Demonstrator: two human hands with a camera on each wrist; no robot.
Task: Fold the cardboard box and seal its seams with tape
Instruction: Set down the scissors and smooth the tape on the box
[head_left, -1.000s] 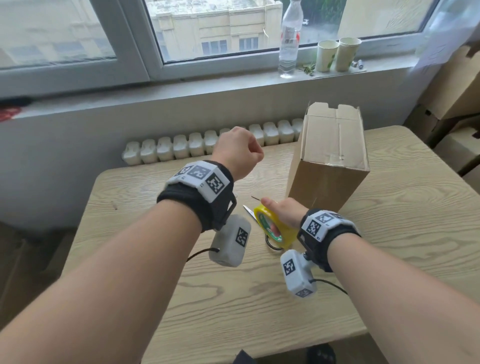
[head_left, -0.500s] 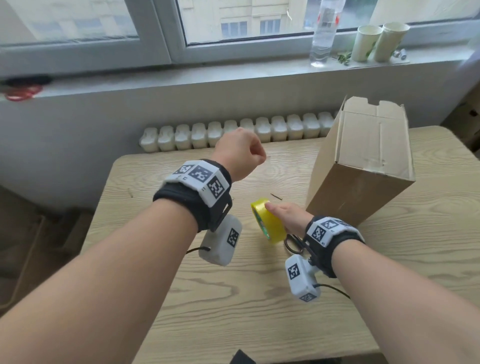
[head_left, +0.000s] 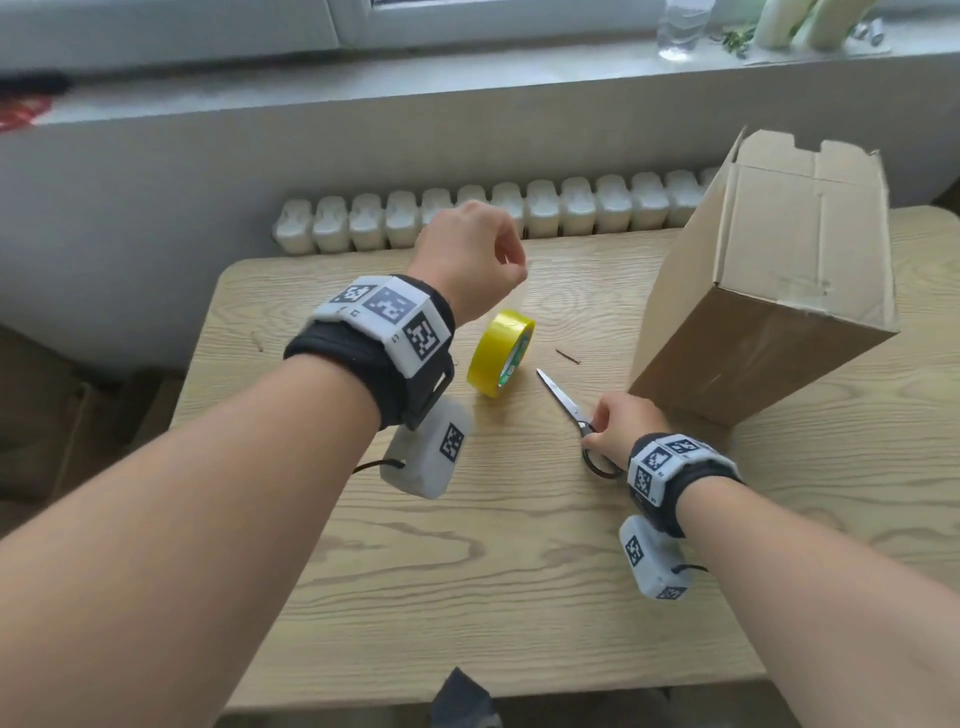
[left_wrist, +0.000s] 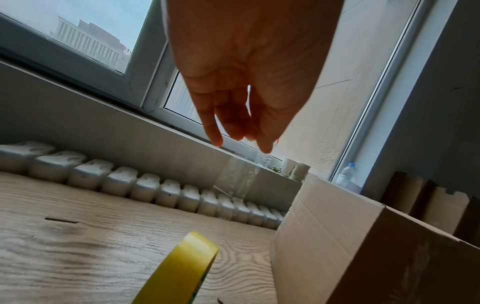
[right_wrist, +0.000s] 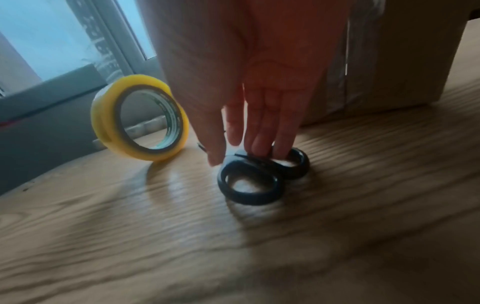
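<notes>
A tall brown cardboard box (head_left: 769, 291) stands upright at the right of the wooden table (head_left: 519, 571). A yellow tape roll (head_left: 501, 353) stands on its edge near the middle. My left hand (head_left: 511, 262) hovers above the roll, and its fingertips (left_wrist: 262, 147) pinch the free end of a clear tape strip (left_wrist: 236, 176) that hangs down toward the roll (left_wrist: 182, 271). Scissors (head_left: 563, 402) lie flat between the roll and the box. My right hand (head_left: 597, 431) reaches down on their black handles (right_wrist: 262, 176), straight fingers (right_wrist: 259, 144) touching them, with the thumb beside them.
A row of white radiator ribs (head_left: 493, 218) runs behind the table's far edge. On the windowsill (head_left: 467, 88) stand a water bottle (head_left: 680, 26) and paper cups (head_left: 800, 21). A small dark sliver (head_left: 568, 356) lies near the scissor tips.
My right hand let go of the tape roll, which now stands alone on the table, and moved back to the scissor handles. My left hand stays raised with the strip.
</notes>
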